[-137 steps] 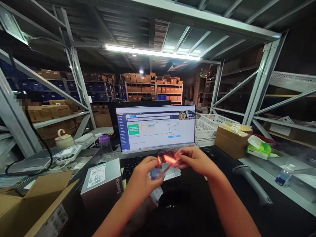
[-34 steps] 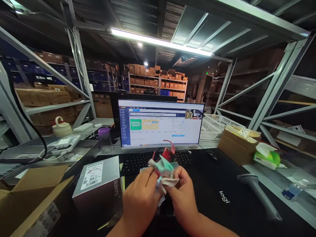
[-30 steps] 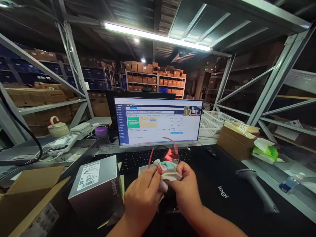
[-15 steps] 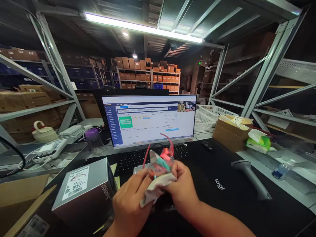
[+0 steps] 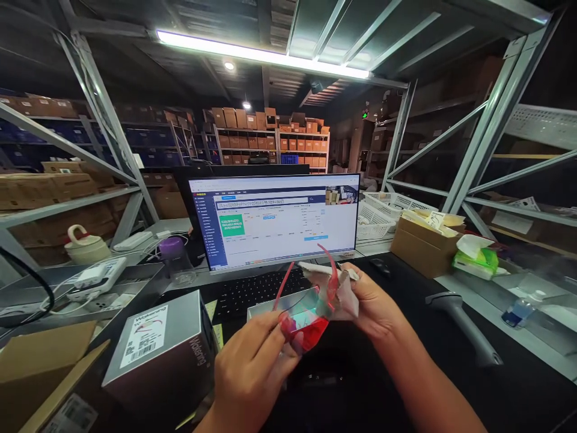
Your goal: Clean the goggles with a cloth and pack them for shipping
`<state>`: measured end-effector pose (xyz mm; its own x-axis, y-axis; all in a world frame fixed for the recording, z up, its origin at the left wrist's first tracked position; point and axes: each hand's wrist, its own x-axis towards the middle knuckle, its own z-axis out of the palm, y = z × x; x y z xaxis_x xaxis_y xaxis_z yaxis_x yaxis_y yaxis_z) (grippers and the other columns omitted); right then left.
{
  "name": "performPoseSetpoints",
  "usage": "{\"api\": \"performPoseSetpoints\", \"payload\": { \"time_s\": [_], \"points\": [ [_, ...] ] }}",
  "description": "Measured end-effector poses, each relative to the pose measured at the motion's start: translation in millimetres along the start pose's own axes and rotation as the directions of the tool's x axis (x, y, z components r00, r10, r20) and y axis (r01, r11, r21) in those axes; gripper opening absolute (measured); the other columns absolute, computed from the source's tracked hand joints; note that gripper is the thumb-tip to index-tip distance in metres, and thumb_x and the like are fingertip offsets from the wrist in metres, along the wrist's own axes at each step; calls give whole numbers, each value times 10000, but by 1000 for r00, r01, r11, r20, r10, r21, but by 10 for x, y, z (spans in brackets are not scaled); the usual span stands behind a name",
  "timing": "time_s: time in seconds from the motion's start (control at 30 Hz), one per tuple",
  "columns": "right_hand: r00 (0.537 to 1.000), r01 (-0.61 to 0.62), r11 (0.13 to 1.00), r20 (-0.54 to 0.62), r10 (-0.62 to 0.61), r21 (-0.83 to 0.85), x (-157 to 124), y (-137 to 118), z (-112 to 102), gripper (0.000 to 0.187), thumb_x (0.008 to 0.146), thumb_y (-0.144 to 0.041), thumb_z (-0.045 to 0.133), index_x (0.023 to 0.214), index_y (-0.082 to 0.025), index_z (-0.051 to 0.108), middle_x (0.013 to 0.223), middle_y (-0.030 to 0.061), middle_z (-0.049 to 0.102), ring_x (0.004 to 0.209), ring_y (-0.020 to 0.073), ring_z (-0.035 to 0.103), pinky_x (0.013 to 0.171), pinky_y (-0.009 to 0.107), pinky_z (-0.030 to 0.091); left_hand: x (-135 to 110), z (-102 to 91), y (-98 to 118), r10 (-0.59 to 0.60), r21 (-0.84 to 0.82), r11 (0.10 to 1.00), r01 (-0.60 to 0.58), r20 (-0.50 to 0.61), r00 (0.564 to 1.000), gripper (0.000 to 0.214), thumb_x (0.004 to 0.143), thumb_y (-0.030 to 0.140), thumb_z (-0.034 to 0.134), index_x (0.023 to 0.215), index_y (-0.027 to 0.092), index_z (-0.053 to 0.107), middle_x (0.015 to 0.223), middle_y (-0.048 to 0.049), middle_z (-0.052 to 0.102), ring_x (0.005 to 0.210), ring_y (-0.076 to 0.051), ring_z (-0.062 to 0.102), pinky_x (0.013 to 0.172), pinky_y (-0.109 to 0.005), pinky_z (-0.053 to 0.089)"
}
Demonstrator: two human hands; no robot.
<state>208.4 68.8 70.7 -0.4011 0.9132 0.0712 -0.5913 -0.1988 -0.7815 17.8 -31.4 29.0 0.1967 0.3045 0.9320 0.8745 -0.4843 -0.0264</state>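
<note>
Crumpled off-white cloth (image 5: 348,299) has shifted from between our palms to the right end of the red wraparound glasses (image 5: 311,335); our right hand (image 5: 375,300) is now clamped on it, bunched against the slim red temple arm (image 5: 334,275), while our left hand (image 5: 252,358) pinches the opposite end; much of the red lens now shows, so we judge the cloth work has passed to that arm; we hold the glasses aloft before the black keyboard (image 5: 246,294), right of the silver-grey cardboard box (image 5: 140,338).

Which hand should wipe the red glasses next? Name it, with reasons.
Probably the right hand: it holds the pale cloth against the red glasses, while the left hand holds their left end.
</note>
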Motion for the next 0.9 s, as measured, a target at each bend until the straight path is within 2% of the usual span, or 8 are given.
{"api": "performPoseSetpoints", "payload": {
  "time_s": [0.1,0.23,0.3,0.47,0.57,0.63,0.8,0.9],
  "points": [
    [959,267,950,-52,-279,-164,7,-114,-129,458,571,-263,932,712,-208,500,645,-55,633,575,104,585,534,189,425,67,-34,26,-39,28,999,40,-37,999,41,902,192,616,938,184,633,903,-63,723,789,-184,709,673,-284,583],
    [705,590,681,-134,-697,-434,-135,-85,-121,261,742,-206,810,758,-224,550,851,-5,749,799,162,713,723,252,535,142,-22,37,-43,108,993,49,-56,998,100,925,218,561,865,185,635,834,-44,715,708,-166,697,598,-263,551],
    [614,644,507,-7,-789,-573,-247,48,-33,193,787,-122,728,782,-243,578,970,19,779,948,217,735,845,335,562,141,-3,45,-28,113,993,32,-35,999,121,927,217,559,840,182,636,836,-48,716,699,-162,695,583,-256,535],
    [524,755,-31,632,-570,-655,-450,488,239,390,798,-1,535,1079,-247,650,1331,72,663,1339,288,531,1187,531,330,33,25,-11,-41,109,993,44,-30,999,117,928,246,595,879,156,651,863,-74,713,738,-178,685,639,-271,538],
    [338,809,-292,811,-477,-510,-443,604,314,420,823,-27,478,1204,-138,617,1318,129,663,1349,270,516,1217,472,292,-34,24,-102,-93,76,992,98,-67,993,188,953,223,544,800,172,640,753,-42,663,652,-152,637,574,-248,504],
    [237,810,-382,844,-482,-446,-381,578,298,391,855,-28,443,1197,-109,616,1254,132,703,1337,237,531,1216,426,303,-50,27,-143,-79,53,995,83,-80,994,176,949,224,555,805,172,642,751,-40,656,661,-150,633,579,-242,504],
    [401,746,-258,723,-563,-614,-299,477,206,382,913,-12,399,1200,-170,595,1308,115,676,1340,204,527,1181,467,367,-29,54,-116,-72,4,997,72,-15,997,54,873,194,668,886,144,651,901,-77,694,811,-177,667,749,-279,548],
    [277,781,-375,816,-508,-499,-354,546,237,380,920,-32,412,1244,-107,594,1256,136,703,1345,234,521,1166,447,401,-28,56,-107,-49,10,999,49,-56,997,171,934,199,558,778,171,623,734,-32,659,657,-148,628,610,-249,516]
  ]
}}
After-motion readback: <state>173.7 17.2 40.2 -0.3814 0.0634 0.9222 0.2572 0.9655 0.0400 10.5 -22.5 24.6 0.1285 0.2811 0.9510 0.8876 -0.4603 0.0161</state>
